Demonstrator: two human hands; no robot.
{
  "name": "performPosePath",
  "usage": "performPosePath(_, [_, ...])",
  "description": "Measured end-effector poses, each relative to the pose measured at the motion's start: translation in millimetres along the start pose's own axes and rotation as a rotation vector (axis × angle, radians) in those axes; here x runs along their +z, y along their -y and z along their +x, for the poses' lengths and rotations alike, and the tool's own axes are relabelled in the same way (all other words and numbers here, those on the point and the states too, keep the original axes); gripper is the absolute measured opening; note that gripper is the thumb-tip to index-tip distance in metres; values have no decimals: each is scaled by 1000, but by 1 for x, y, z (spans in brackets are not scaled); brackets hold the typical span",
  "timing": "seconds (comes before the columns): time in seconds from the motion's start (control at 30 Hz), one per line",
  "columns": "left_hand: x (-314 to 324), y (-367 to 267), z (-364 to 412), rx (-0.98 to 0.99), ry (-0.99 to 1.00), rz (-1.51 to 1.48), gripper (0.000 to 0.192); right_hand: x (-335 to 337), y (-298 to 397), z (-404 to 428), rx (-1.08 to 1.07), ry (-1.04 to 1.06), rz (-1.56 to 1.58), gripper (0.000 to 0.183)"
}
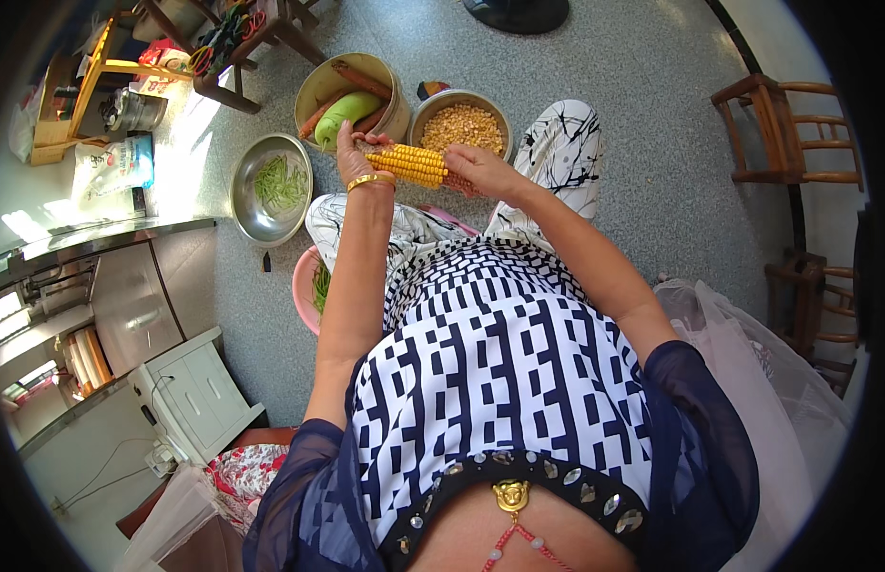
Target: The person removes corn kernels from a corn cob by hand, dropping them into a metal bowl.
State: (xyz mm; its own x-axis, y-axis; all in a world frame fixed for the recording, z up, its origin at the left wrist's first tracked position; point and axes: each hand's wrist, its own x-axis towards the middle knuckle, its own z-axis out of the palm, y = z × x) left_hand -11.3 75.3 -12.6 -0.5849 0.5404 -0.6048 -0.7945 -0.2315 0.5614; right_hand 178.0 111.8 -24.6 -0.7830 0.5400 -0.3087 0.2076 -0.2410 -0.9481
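My left hand [356,159], with a gold bangle at its wrist, is closed round one end of a partly shelled ear of dried corn [414,165]. At the other end, my right hand [478,170] grips the bared reddish cob. Yellow kernels cover the stretch between the hands. Just beyond my right hand, a metal bowl [507,114] holds loose corn kernels [462,129]. Beyond my left hand, a pale bucket [401,107] contains a light green gourd [348,114] and several reddish-brown roots, perhaps carrots.
A steel basin [236,187] of green strips stands on the speckled floor at left, near a pink basin [301,304] with greens. Wooden chairs [771,132] line the right side. A dark wooden stool [231,89] and plastic bags [113,175] are at upper left.
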Motion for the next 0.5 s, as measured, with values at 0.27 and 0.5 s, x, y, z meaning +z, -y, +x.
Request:
performPosePath(0.27, [3,0,-2,-3,-8,-7,33,0,-3,4,-60,-43,-20,41])
performPosePath(0.5, [4,-1,-2,15,-14,10,33,-5,8,4,57,87,-50,46])
